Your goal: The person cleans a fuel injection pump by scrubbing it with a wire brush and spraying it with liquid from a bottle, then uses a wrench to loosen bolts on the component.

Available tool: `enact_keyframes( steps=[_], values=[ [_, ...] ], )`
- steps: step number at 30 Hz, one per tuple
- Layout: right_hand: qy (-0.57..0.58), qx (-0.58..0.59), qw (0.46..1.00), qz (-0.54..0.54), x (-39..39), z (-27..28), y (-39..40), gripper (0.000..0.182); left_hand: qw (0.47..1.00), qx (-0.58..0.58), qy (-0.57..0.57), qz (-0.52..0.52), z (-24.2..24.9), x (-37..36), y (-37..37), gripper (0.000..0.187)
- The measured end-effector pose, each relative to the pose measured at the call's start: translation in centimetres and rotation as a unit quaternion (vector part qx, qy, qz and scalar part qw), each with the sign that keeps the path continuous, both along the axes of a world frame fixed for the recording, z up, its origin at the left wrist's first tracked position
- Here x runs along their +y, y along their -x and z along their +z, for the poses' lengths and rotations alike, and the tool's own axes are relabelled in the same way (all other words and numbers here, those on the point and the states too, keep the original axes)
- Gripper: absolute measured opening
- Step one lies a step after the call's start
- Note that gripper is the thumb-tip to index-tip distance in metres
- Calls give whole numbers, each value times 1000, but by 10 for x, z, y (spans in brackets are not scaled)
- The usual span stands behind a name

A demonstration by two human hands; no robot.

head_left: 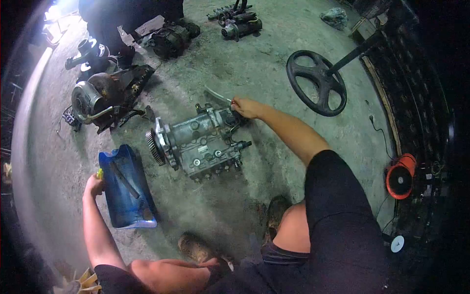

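My right hand (247,107) is closed on a thin, pale curved tube (217,93), at the far right end of a metal fuel injection pump (198,139). The pump lies on the concrete floor with a toothed gear (155,147) at its left end. My left hand (94,186) is closed around a small yellow-green object (100,174), whose kind I cannot tell. That hand is at the left edge of a blue plastic tray (128,211), in which a dark stick-like piece (125,180) lies.
A turbocharger assembly (88,100) and an alternator-like part (169,41) stand on the floor at the upper left. Farther back lies a starter motor (242,28). To the right are a black steering wheel (317,82) and an orange horn-shaped device (401,176). A person's dark clothing (129,14) shows at the top.
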State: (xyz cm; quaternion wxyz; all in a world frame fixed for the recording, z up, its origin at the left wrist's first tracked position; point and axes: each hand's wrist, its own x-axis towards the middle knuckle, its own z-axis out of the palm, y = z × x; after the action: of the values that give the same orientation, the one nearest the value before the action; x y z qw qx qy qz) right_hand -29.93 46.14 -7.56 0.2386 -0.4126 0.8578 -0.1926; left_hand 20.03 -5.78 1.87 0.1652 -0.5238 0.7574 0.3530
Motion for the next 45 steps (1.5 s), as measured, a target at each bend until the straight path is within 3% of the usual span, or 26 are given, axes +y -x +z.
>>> enact_keyframes(
  steps=[2,5,11,14,17,20,23,29,32,35,42,45],
  values=[
    [-1,-48,999,19,14,43,-30,40,1000,-9,11,-15,-18,-12,-1,13],
    [27,-39,999,17,30,27,-30,40,1000,-8,-1,-5,-19,-14,7,10],
    [-59,-1,998,-12,22,34,-25,44,1000,-3,5,-17,-15,-2,-3,12],
    [-41,25,999,-11,5,19,-17,40,1000,5,-20,22,-12,-5,-10,13],
    [12,-2,1000,10,14,21,-19,39,999,-37,-12,12,-12,-5,-14,15],
    [-37,-54,998,20,33,40,-23,43,1000,-24,-16,10,-32,-21,-17,17],
    [-79,-27,996,19,36,52,-27,42,1000,-1,-20,25,-37,-23,-15,15],
    [-101,3,992,70,21,45,-12,40,999,-1,-42,15,-24,-14,-7,13],
    [-52,-16,998,26,41,18,-18,40,999,-9,-21,24,-19,-12,-7,13],
    [-57,-57,997,17,42,42,-27,40,999,-10,-33,29,-24,-20,-12,13],
    [-57,12,998,-9,52,68,-31,33,999,-22,-30,29,-14,-10,-10,13],
    [-54,-28,998,-3,63,79,-27,33,998,-50,12,-24,-4,-3,0,2]
  ],
)
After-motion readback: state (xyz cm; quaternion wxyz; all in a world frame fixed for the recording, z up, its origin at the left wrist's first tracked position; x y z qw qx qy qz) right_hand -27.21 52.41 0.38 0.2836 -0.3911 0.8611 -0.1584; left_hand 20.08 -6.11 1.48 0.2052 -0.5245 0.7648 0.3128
